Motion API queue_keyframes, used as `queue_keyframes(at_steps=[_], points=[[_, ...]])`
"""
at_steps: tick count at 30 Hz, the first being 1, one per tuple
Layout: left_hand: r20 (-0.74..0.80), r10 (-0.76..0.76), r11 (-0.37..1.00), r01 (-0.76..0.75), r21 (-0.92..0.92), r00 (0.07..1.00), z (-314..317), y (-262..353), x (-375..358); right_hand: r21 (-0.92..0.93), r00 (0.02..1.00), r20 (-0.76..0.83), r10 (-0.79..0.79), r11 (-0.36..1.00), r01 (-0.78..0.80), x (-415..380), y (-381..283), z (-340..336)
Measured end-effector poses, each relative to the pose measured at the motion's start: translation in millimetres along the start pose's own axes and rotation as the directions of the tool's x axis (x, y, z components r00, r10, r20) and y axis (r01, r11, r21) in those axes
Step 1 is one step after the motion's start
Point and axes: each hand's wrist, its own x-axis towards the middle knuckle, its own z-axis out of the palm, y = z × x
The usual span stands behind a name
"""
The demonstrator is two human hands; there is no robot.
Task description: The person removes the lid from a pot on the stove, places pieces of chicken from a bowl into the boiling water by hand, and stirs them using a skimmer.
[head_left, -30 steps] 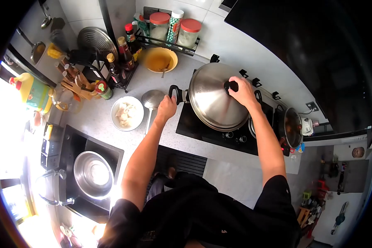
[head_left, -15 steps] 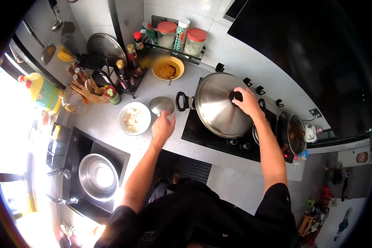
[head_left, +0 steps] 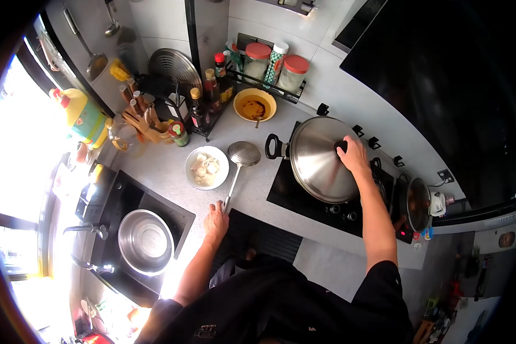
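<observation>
My right hand grips the black knob of a large steel lid, which covers a wok on the black cooktop. The wok's black handle sticks out to the left. My left hand rests at the counter's front edge, fingers touching the end of the handle of a steel skimmer ladle; whether it grips the handle I cannot tell. A white bowl of pale food stands just left of the ladle.
A yellow bowl with sauce sits behind the ladle. Sauce bottles, jars and a knife block line the back. A steel bowl sits in the sink at left. A second small pot stands right of the cooktop.
My left hand let go of the wok handle and drew back along the ladle to the counter's front edge. My right hand stayed on the lid knob. The view shifted.
</observation>
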Motion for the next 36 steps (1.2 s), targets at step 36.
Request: queue_keyframes(at_steps=[36], points=[[-0.114,-0.091,0.946,0.050,-0.320,0.989,-51,-58,-73,0.557,0.691,-0.121,-0.712,0.527,0.641,-175,-279,-8]])
